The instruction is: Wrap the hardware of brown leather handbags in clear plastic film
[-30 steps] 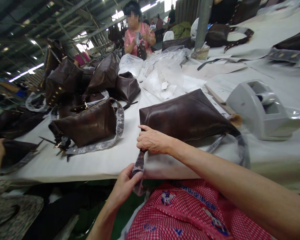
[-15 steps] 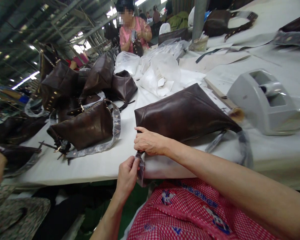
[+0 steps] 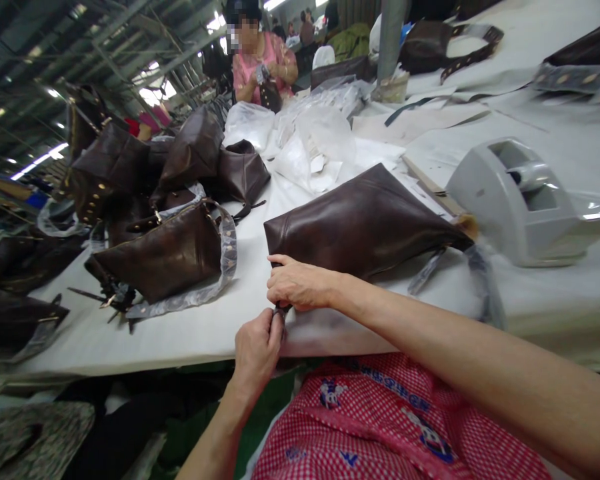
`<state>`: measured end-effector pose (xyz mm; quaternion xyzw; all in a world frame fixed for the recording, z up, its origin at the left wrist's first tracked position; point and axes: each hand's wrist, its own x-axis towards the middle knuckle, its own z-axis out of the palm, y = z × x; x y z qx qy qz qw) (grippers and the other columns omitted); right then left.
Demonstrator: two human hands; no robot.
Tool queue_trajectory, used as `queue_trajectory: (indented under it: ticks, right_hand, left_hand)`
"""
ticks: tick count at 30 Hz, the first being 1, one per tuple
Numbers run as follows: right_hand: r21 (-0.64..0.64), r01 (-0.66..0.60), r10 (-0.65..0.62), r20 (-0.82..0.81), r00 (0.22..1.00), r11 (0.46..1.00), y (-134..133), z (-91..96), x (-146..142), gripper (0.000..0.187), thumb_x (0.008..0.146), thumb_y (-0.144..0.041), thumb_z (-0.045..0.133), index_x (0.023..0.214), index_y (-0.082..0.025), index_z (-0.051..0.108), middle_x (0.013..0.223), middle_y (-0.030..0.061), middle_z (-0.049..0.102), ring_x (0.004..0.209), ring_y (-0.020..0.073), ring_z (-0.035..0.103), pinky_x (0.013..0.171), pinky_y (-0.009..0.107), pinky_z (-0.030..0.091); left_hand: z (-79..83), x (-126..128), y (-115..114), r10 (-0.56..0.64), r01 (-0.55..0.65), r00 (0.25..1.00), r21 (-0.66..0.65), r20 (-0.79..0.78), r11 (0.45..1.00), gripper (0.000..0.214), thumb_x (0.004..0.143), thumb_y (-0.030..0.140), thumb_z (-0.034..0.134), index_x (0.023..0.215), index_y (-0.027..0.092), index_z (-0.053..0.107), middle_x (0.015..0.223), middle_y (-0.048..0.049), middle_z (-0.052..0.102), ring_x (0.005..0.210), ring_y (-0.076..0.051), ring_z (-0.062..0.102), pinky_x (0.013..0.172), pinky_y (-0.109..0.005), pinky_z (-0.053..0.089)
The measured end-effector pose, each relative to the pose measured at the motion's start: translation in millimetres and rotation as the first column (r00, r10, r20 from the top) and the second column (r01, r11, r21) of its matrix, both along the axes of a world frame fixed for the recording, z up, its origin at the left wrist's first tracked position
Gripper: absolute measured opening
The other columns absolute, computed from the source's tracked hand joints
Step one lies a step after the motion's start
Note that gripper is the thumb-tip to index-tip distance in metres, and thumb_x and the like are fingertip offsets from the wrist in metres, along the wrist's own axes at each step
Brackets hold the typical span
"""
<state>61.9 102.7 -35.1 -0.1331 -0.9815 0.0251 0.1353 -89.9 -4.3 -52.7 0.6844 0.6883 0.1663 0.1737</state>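
A dark brown leather handbag (image 3: 360, 223) lies on its side on the white-covered table in front of me. My right hand (image 3: 300, 283) is closed at the bag's near left corner, its index finger lying along the edge. Just below, my left hand (image 3: 260, 343) pinches the bag's strap (image 3: 283, 311), the thumb pressed on top. The two hands almost touch, and the fingers hide most of the strap between them. On the bag's right end, another strap part (image 3: 485, 283) wrapped in clear plastic trails onto the table.
Left of my hands sits another brown bag (image 3: 165, 250) with a plastic-wrapped studded strap, before a heap of bags (image 3: 115, 160). Clear plastic bags (image 3: 325, 137) lie behind. A grey tape dispenser (image 3: 515, 207) stands at right. Across the table a person (image 3: 265, 63) handles a bag.
My left hand has shifted slightly up, closer to my right hand, and the plastic-wrapped piece hanging beneath it no longer shows. A neighbour's hand at far left has gone from view.
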Motion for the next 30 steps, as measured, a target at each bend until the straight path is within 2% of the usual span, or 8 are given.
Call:
queue_trajectory:
  ticks: [4, 7, 10, 13, 17, 20, 24, 30]
  right_hand:
    - [-0.015, 0.002, -0.002, 0.007, 1.000, 1.000, -1, 0.3, 1, 0.012, 0.080, -0.015, 0.061, 0.073, -0.020, 0.069, 0.072, -0.0001, 0.067, 0.081, 0.0182, 0.059, 0.108, 0.049, 0.017]
    - [-0.039, -0.020, 0.021, 0.032, 0.999, 0.999, 0, 1.3, 4, 0.010, 0.078, -0.014, 0.062, 0.075, -0.019, 0.070, 0.073, 0.0006, 0.068, 0.082, 0.0192, 0.060, 0.108, 0.049, 0.017]
    - [-0.053, -0.021, 0.025, 0.070, 0.997, 0.998, 4, 2.7, 6, 0.013, 0.079, -0.012, 0.060, 0.078, -0.019, 0.071, 0.075, 0.0011, 0.069, 0.083, 0.0192, 0.061, 0.109, 0.049, 0.016]
    - [-0.071, 0.001, 0.006, 0.101, 0.995, 0.997, 8, 4.8, 7, 0.014, 0.081, -0.012, 0.058, 0.078, -0.019, 0.071, 0.077, 0.0016, 0.070, 0.086, 0.0196, 0.061, 0.109, 0.049, 0.015]
    - [-0.093, 0.004, 0.007, 0.114, 0.993, 0.996, 10, 5.6, 6, 0.013, 0.083, -0.016, 0.059, 0.080, -0.020, 0.070, 0.080, 0.0014, 0.070, 0.088, 0.0192, 0.061, 0.109, 0.049, 0.014]
    - [-0.084, 0.008, 0.002, 0.116, 0.993, 0.996, 9, 2.5, 5, 0.011, 0.083, -0.017, 0.060, 0.081, -0.020, 0.070, 0.080, 0.0009, 0.070, 0.088, 0.0185, 0.061, 0.109, 0.048, 0.014]
    - [-0.034, 0.013, -0.009, 0.112, 0.994, 0.999, 6, 0.1, 4, 0.012, 0.083, -0.016, 0.059, 0.080, -0.020, 0.069, 0.077, 0.0008, 0.069, 0.085, 0.0183, 0.061, 0.108, 0.048, 0.015]
    - [-0.047, 0.013, -0.007, 0.131, 0.991, 0.999, 4, 2.8, 5, 0.016, 0.082, -0.013, 0.055, 0.077, -0.019, 0.070, 0.076, 0.0014, 0.070, 0.085, 0.0197, 0.062, 0.107, 0.048, 0.016]
  left_hand:
    - [-2.3, -1, 7, -0.007, 0.006, 0.991, 0.007, 0.132, 1.000, 0.025, 0.088, 0.035, 0.048, 0.073, 0.020, 0.061, 0.064, -0.0015, 0.065, 0.057, -0.015, 0.056, 0.057, -0.024, 0.035]
    - [-7.8, -1, 17, -0.047, 0.074, 0.932, -0.063, 0.359, 0.995, 0.022, 0.085, 0.034, 0.053, 0.085, 0.017, 0.065, 0.069, -0.0010, 0.067, 0.062, -0.016, 0.061, 0.060, -0.023, 0.042]
    - [-14.5, 2, 27, -0.033, 0.078, 0.887, -0.080, 0.461, 0.994, 0.022, 0.083, 0.034, 0.056, 0.085, 0.015, 0.066, 0.070, -0.0004, 0.067, 0.062, -0.016, 0.060, 0.060, -0.023, 0.044]
    - [-13.3, 1, 29, -0.043, 0.077, 0.884, -0.055, 0.465, 0.996, 0.021, 0.083, 0.033, 0.056, 0.089, 0.015, 0.065, 0.073, -0.0008, 0.067, 0.066, -0.016, 0.061, 0.062, -0.023, 0.045]
    - [2.5, -11, 14, -0.096, 0.134, 0.929, -0.085, 0.357, 0.987, 0.025, 0.083, 0.035, 0.057, 0.099, 0.017, 0.065, 0.082, -0.0016, 0.068, 0.073, -0.016, 0.061, 0.066, -0.023, 0.045]
    - [8.2, -18, 0, -0.091, 0.138, 0.952, -0.142, 0.293, 0.980, 0.026, 0.088, 0.039, 0.050, 0.089, 0.017, 0.065, 0.076, -0.0006, 0.065, 0.069, -0.015, 0.058, 0.064, -0.023, 0.042]
    - [-2.5, -13, -6, -0.039, 0.066, 0.960, -0.092, 0.276, 0.994, 0.034, 0.090, 0.040, 0.044, 0.070, 0.018, 0.059, 0.061, 0.0023, 0.054, 0.060, -0.013, 0.050, 0.057, -0.022, 0.036]
    - [-12.9, 1, 9, -0.005, 0.013, 0.958, -0.024, 0.286, 1.000, 0.033, 0.088, 0.039, 0.045, 0.068, 0.018, 0.059, 0.058, 0.0031, 0.051, 0.057, -0.012, 0.047, 0.055, -0.022, 0.035]
